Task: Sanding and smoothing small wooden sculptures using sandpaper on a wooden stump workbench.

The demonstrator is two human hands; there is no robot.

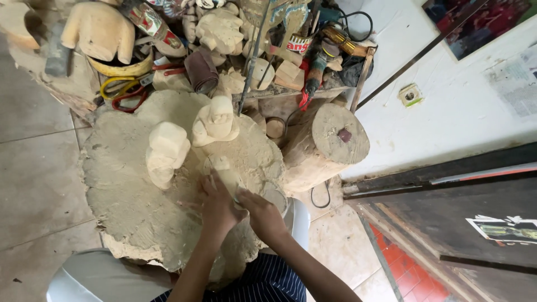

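While sawdust coats the broad wooden slab (pixel 128 190) that serves as a work surface, a person seated below the head camera presses both hands onto a small pale carving (pixel 226 176) near the slab's right edge. The left hand (pixel 217 206) lies over the piece with fingers curled down on it, covering its lower half. The right hand (pixel 263 215) is closed just beside it, apparently around a slim tool whose tip barely shows between the two hands; what kind of tool it is cannot be made out. The carving's shape is hard to read, since it matches the dust around it in colour and is mostly hidden by the fingers.

Just beyond the hands stand two rough-cut wooden figures: a blocky one (pixel 165 151) on the left and a seated-looking one (pixel 215 120) near it. A log stump (pixel 330 142) stands to the right, against the white wall (pixel 447 106).

At the top of the view a cluttered bench (pixel 279 89) is cut off by the frame edge; it holds an armless wooden torso (pixel 100 31), yellow-handled shears (pixel 120 86) and a tangle of tools too crowded to sort out. The person's striped dark garment (pixel 268 282) is cropped at the bottom edge.
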